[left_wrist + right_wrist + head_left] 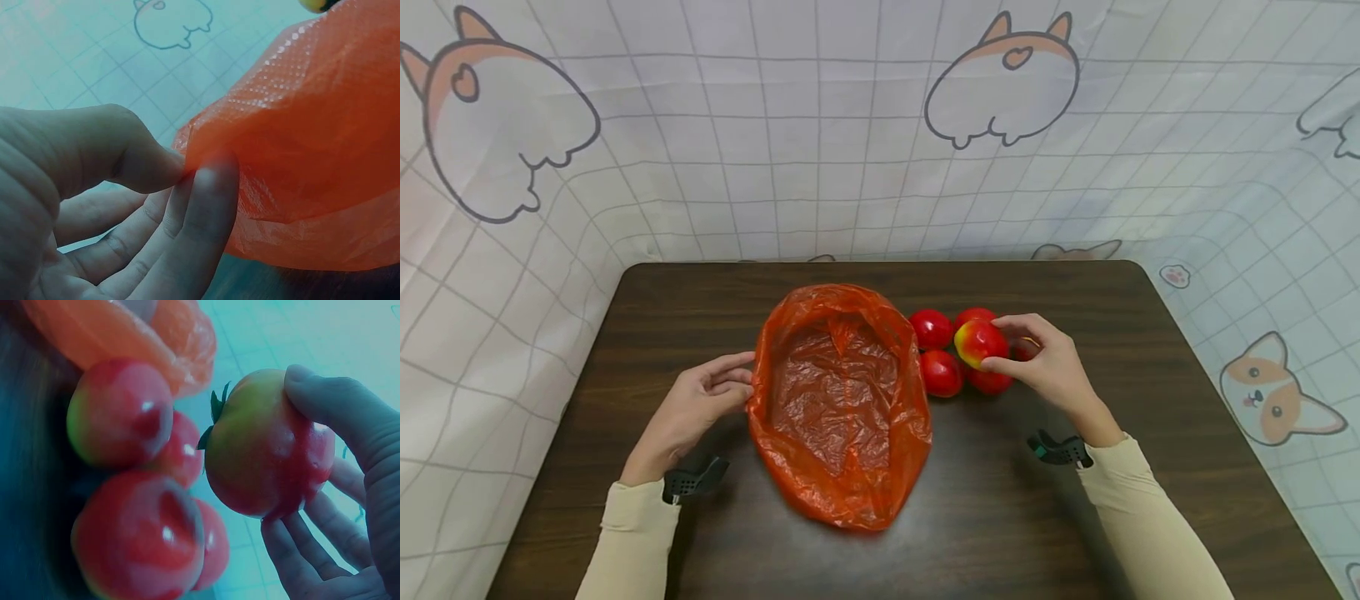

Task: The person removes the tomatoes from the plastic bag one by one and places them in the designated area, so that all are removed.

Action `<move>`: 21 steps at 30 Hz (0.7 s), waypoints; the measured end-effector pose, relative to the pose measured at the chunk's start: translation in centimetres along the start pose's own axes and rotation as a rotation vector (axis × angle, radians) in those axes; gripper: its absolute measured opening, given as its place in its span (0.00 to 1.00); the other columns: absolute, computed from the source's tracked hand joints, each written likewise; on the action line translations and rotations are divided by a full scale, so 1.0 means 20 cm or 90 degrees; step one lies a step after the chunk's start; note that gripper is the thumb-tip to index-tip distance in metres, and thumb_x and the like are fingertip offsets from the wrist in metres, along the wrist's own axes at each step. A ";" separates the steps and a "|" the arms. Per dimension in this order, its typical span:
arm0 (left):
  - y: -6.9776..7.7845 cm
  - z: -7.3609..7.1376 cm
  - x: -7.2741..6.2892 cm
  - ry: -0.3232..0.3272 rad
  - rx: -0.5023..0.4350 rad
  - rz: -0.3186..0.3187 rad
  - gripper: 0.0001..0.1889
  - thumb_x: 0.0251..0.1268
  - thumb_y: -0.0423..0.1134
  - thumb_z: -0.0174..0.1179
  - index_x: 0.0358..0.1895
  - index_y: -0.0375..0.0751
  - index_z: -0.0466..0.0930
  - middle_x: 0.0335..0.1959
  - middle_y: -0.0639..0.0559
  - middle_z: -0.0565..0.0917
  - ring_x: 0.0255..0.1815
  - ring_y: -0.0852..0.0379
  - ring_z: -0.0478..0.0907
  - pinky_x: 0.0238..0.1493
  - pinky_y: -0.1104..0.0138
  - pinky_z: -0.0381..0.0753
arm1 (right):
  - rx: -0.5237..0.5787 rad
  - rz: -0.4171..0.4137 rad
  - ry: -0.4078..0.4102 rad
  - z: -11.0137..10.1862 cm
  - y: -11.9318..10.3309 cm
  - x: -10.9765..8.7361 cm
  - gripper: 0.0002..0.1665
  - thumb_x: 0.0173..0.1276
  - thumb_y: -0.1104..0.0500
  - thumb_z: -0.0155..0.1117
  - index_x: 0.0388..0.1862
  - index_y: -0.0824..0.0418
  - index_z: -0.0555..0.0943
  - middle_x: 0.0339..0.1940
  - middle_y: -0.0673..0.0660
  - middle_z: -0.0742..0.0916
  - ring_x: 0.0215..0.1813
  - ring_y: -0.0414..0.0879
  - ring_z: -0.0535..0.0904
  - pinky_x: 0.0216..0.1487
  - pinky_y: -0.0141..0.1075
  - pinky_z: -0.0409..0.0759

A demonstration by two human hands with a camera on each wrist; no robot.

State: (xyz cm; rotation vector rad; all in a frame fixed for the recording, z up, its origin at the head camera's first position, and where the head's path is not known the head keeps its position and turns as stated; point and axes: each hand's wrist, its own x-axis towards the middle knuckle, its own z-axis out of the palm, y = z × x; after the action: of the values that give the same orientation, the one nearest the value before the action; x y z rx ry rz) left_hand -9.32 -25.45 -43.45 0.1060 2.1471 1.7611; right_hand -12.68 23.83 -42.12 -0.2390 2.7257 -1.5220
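Note:
An orange-red plastic bag (850,492) stands on the table with its mouth spread wide, and I see creased film inside. My left hand (703,404) pinches the left rim of the bag; in the left wrist view the thumb (140,165) lies against the film. My right hand (1041,362) holds a glossy red-and-yellow fruit (269,447) with small green leaves at one end. It is raised above several similar red fruits (942,373) grouped just right of the bag. Part of that group is hidden behind the right hand and the held fruit.
The dark wooden table (985,517) has a white gridded cloth (820,125) with cartoon corgis behind it and along its sides. A dark band (694,479) sits on the left wrist, and another band (1060,450) on the right.

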 end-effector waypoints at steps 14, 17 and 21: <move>-0.01 0.00 0.01 -0.003 0.017 -0.016 0.30 0.74 0.37 0.63 0.76 0.38 0.66 0.58 0.35 0.81 0.49 0.61 0.88 0.54 0.65 0.89 | -0.028 0.042 0.082 -0.12 0.17 -0.17 0.33 0.59 0.54 0.82 0.63 0.55 0.81 0.59 0.53 0.83 0.53 0.23 0.80 0.56 0.15 0.78; -0.01 -0.01 0.01 -0.003 0.024 -0.012 0.30 0.74 0.37 0.62 0.76 0.38 0.66 0.58 0.35 0.81 0.49 0.61 0.88 0.53 0.65 0.89 | -0.030 0.048 0.099 -0.15 0.19 -0.20 0.33 0.58 0.54 0.82 0.63 0.54 0.81 0.58 0.52 0.84 0.53 0.23 0.80 0.55 0.14 0.78; -0.01 -0.01 0.01 -0.003 0.032 -0.008 0.30 0.74 0.37 0.62 0.76 0.38 0.66 0.59 0.34 0.80 0.49 0.61 0.88 0.54 0.65 0.89 | -0.048 0.041 0.114 -0.16 0.23 -0.23 0.33 0.58 0.55 0.82 0.63 0.55 0.81 0.57 0.52 0.84 0.52 0.22 0.80 0.56 0.15 0.79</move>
State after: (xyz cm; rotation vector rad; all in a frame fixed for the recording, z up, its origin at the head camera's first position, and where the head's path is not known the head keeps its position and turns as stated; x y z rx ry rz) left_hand -9.58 -25.51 -43.64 0.1094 2.1856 1.6985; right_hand -8.96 29.55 -44.53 -0.0153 2.8985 -1.4946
